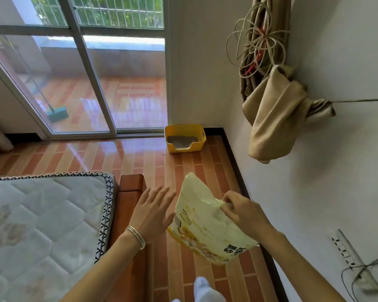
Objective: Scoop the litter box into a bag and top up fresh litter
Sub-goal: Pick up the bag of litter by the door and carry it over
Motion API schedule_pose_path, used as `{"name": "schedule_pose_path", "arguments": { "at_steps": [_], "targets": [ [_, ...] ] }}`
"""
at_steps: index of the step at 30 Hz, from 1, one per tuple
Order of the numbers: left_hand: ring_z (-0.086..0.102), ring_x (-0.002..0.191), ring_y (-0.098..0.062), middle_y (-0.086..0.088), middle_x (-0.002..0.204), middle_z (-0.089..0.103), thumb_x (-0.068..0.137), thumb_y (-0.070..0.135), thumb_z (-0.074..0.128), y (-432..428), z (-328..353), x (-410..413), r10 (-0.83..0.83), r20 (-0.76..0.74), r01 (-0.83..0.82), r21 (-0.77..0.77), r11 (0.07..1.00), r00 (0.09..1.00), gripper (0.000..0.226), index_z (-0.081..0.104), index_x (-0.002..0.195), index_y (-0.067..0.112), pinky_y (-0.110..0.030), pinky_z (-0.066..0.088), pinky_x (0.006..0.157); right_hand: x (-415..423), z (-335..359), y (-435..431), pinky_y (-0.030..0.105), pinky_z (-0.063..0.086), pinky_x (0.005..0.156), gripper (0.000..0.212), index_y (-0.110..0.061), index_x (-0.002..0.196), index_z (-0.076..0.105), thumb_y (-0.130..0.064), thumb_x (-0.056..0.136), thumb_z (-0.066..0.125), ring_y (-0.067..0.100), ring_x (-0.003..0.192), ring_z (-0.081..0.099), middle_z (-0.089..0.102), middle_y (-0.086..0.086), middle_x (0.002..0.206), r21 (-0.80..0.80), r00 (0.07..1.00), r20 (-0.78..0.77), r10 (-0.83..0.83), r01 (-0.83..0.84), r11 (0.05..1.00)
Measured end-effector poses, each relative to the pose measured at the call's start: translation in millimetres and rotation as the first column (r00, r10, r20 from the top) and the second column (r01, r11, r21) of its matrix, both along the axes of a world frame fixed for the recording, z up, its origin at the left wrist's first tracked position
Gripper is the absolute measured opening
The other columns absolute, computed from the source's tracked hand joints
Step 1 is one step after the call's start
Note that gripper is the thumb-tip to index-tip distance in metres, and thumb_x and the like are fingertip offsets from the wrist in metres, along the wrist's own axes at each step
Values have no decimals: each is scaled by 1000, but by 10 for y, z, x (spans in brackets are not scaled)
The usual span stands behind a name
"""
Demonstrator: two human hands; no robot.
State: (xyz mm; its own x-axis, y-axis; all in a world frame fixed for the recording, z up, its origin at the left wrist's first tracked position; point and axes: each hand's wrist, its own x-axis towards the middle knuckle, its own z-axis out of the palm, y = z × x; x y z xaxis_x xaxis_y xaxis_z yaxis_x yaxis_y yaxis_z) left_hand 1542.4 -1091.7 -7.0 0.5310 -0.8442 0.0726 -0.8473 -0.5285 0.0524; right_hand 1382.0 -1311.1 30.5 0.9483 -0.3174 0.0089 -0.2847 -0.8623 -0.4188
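Right hand (241, 211) pinches the yellow litter bag (207, 227) in its grip; left hand (153, 211) hovers beside it, fingers spread.

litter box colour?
Yellow, with grey litter inside; the litter box sits in the corner by the sliding door. Head view shows it best.

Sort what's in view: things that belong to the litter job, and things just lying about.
Job: litter bag, gripped at its top by the right hand, left hand open beside it; yellow litter box in the far corner, grey litter inside.
Lying about: mattress, bundled curtain, coiled cord, power strip, broom outside.
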Motion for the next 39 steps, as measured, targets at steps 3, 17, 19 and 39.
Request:
{"name": "schedule_pose_path", "arguments": {
  "at_steps": [3, 17, 19, 39],
  "targets": [
    [50, 125, -25, -4, 134, 56, 87, 49, 34, -172, -52, 269, 14, -3, -14, -18, 1000, 1000, 58, 53, 133, 20, -48, 37, 104, 282, -56, -160, 22, 39, 57, 10, -20, 89, 49, -29, 92, 53, 10, 63, 50, 56, -8, 81, -2, 999, 3, 36, -36, 999],
    [59, 116, -25, -4, 124, 63, 70, 49, 73, -1438, -59, 1818, 48, 172, -26, -124, 992, 984, 65, 61, 124, 15, -50, 46, 95, 2074, -127, -1488, 25, 38, 64, 14, -16, 96, 53, -28, 90, 58, 17, 75, 54, 57, -5, 88, -65, 968, -42, 249, -252, 966],
    [58, 117, -24, -3, 126, 62, 71, 51, 71, -1612, -72, 2014, 49, 171, -29, -119, 992, 984, 65, 60, 125, 16, -48, 46, 96, 2313, -162, -1698, 25, 39, 65, 13, -17, 95, 54, -28, 89, 58, 18, 76, 55, 58, -6, 90, -84, 957, -53, 286, -290, 953],
    [62, 111, -20, 0, 121, 64, 63, 55, 77, -2566, -243, 4263, -20, 95, 30, -105, 994, 995, 71, 63, 122, 18, -46, 52, 90, 4796, -144, -2596, 20, 33, 65, 14, -14, 93, 64, -23, 84, 67, 18, 75, 59, 65, -4, 92, -148, 934, -21, 356, -355, 923]
  ]
}}
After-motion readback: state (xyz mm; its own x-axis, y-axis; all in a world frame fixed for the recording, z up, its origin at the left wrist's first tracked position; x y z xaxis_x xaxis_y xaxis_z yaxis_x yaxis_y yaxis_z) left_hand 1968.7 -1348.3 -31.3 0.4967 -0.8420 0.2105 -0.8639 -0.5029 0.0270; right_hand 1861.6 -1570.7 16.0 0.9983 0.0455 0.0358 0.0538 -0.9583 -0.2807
